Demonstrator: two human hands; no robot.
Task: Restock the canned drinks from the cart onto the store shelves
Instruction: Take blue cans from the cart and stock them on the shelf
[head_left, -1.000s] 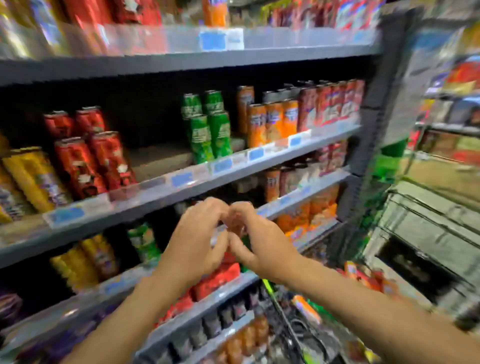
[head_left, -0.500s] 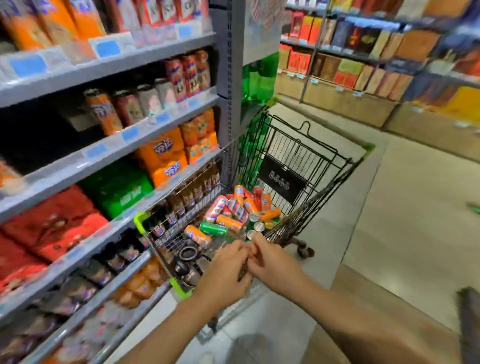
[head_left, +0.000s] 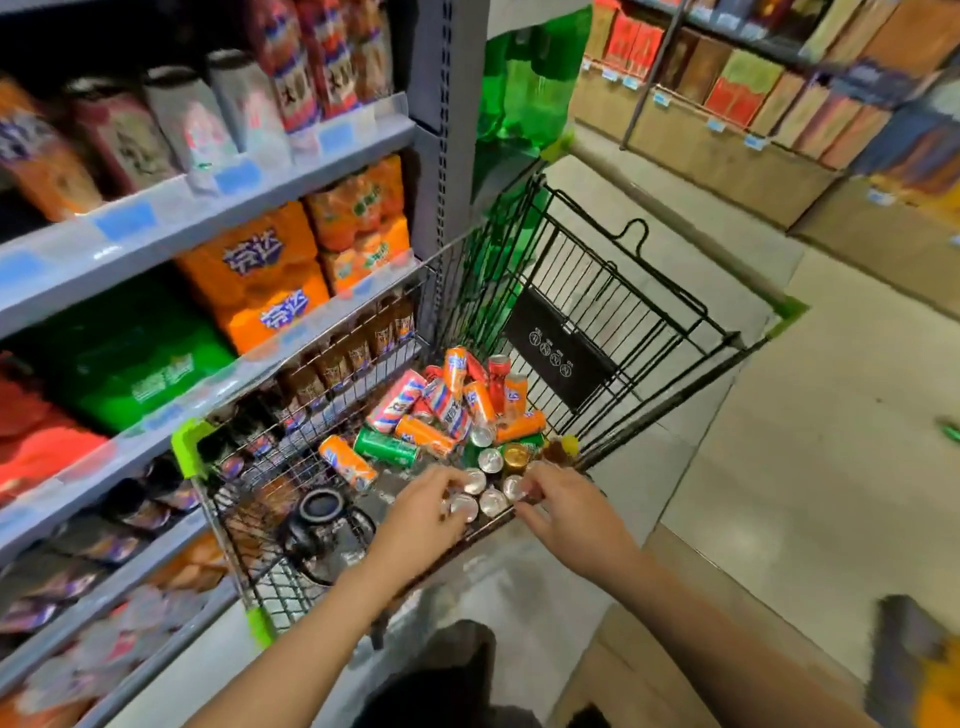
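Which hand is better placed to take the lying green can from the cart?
Left. The left hand is nearer the green can, which lies just beyond its fingers; the right hand is over the upright cans, farther off.

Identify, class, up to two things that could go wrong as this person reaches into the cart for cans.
1. Both the left hand and the right hand reach for the tight cluster of upright cans; lifting several at once might let one slip.
2. Loose cans lie heaped on their sides just behind; pulling the upright ones away could send them rolling across the wire cart and denting.
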